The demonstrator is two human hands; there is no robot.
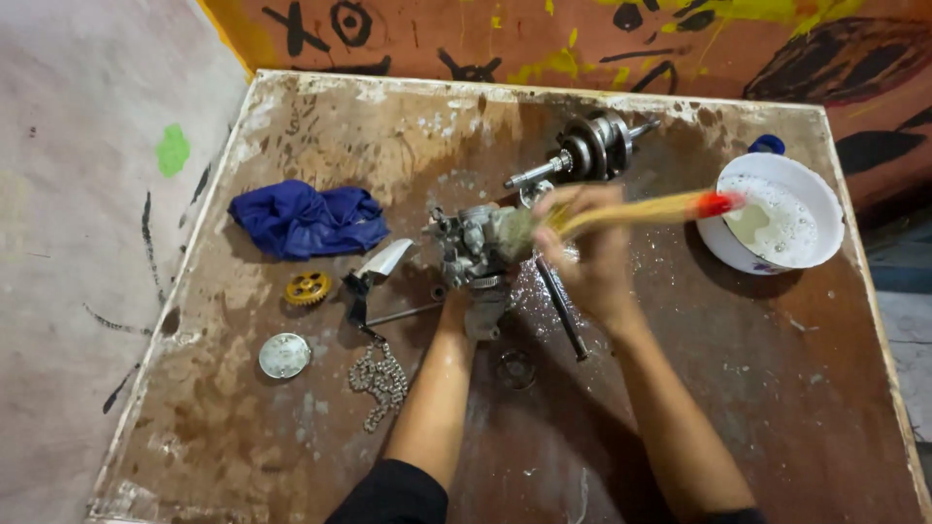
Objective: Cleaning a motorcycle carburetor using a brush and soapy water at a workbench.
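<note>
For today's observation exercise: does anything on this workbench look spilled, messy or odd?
Yes. White foam flecks lie spattered on the brown table around the metal engine part being brushed, near the soapy bowl.

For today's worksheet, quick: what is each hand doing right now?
Left hand: mostly hidden under the metal engine part, apparently holding it; grip unclear.
Right hand: closed on the blurred yellow brush.

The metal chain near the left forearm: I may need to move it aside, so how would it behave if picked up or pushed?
The chain lies in a loose heap of links, so it would probably hang limp and bunch up instead of sliding as one piece. Being metal, it is likely heavy for its size. The table looks wet and soapy, so it may be slippery.
</note>
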